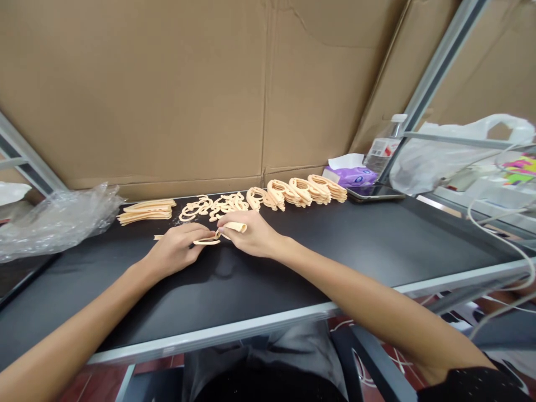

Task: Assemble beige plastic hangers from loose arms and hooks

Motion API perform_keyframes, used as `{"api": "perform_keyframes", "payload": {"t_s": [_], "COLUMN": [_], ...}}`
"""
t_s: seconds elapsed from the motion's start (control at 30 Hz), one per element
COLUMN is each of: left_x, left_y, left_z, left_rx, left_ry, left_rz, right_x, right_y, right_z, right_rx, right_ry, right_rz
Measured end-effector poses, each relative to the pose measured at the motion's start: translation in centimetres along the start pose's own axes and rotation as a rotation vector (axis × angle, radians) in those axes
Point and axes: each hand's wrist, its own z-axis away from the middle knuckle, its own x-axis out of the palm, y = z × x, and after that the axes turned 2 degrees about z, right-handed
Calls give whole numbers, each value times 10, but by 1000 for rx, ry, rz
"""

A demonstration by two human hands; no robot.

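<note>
My left hand (179, 245) is closed, its fingertips pinching a thin curved cream-coloured piece (206, 242) just above the black table. Close against it, my right hand (253, 233) is closed on a cream strip with a rounded end (237, 226), which sticks out past the fingers. The two pieces meet, or nearly meet, between my fingertips; the exact contact is too small to tell. A short cream end (158, 237) shows to the left of my left hand. Behind my hands lie loose curly cream pieces (229, 203), and right of these stand stacked looped cream pieces (295, 191).
A pile of flat cream strips (147, 211) lies at the back left, near crumpled clear plastic (71, 218). At the back right are a purple tissue pack (355, 175), a bottle (384, 148) and a dark phone-like device (376, 193). Cardboard (167, 89) stands behind; cables (498, 240) hang right.
</note>
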Motion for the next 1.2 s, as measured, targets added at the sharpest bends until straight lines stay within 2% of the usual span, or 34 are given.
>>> {"api": "perform_keyframes", "payload": {"t_s": [0.6, 1.2], "left_x": [4, 6], "left_y": [1, 7], "left_z": [0, -3], "left_rx": [-65, -79], "left_ry": [-1, 24], "left_rz": [45, 29], "right_x": [5, 10], "right_y": [-4, -8], "right_z": [1, -2], "right_rx": [211, 269], "right_ry": [40, 111], "right_rz": [-85, -35]}}
